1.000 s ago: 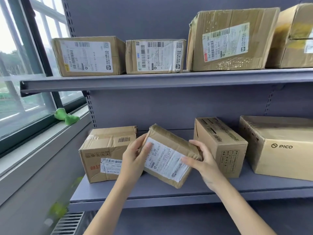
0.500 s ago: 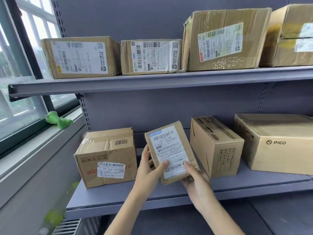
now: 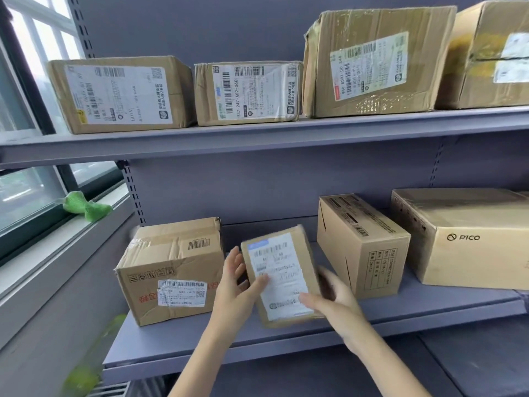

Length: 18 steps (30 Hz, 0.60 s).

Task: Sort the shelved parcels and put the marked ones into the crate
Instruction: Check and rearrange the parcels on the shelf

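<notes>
gripping its left edge, thumb on the label, the left hand point(image 3: 233, 285) holds the small parcel point(image 3: 282, 277) upright over the lower shelf point(image 3: 171, 351), at 3 o'clock from the taped box point(image 3: 171, 270). the right hand point(image 3: 329, 299), at the parcel's 4 o'clock, clasps its lower corner; half a second ago it gripped beneath.

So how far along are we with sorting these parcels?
Nothing looks finished: no crate is in view, and seven boxes sit on the two shelves. In hand: the left hand and right hand hold a small parcel upright at the lower shelf, label facing the camera. Left: judging that label, crating it if marked, then checking the rest.
</notes>
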Each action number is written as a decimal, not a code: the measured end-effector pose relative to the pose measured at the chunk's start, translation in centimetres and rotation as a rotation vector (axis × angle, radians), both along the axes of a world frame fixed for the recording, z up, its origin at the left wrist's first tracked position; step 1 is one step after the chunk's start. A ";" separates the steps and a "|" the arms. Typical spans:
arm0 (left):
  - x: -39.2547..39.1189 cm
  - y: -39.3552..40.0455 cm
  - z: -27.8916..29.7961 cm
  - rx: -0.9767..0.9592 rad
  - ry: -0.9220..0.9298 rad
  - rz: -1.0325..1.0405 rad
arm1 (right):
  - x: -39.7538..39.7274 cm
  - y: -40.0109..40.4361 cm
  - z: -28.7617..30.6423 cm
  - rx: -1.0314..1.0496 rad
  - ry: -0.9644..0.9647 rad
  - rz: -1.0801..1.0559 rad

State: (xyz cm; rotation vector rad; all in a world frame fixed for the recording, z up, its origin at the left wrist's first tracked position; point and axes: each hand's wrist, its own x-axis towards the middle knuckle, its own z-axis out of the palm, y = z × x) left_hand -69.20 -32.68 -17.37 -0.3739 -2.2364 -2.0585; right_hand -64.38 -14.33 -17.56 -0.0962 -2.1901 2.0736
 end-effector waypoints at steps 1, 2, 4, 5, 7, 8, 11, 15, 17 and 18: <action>-0.2 -0.2 0.1 -0.069 0.057 0.036 | -0.2 0.7 0.5 0.128 -0.006 0.035; -0.3 -0.4 0.1 -0.178 0.139 0.076 | -0.5 1.4 1.0 0.256 -0.010 0.088; -0.5 -0.6 0.0 -0.373 0.293 0.110 | -1.0 2.4 2.0 0.512 0.002 0.196; -0.4 -0.6 -0.2 -0.409 0.301 0.066 | -1.3 2.7 2.4 0.628 0.010 0.238; -0.3 -0.1 -1.0 -0.393 0.229 -0.066 | -1.8 2.9 2.9 0.849 0.006 0.295; -0.3 0.2 -1.6 -0.382 0.205 -0.105 | -2.2 2.9 2.8 0.959 -0.007 0.302; -0.2 0.9 -3.5 -0.463 0.169 -0.113 | -3.1 2.7 1.8 1.188 0.002 0.293; -0.6 1.5 -5.0 -0.564 0.170 -0.089 | -4.5 1.9 -0.4 1.305 0.114 0.267; -1.2 1.6 -4.9 -0.577 0.190 -0.045 | -5.2 1.5 -0.8 1.350 0.200 0.230; -1.6 1.7 -4.8 -0.590 0.198 -0.011 | -5.6 1.2 -1.0 1.371 0.233 0.212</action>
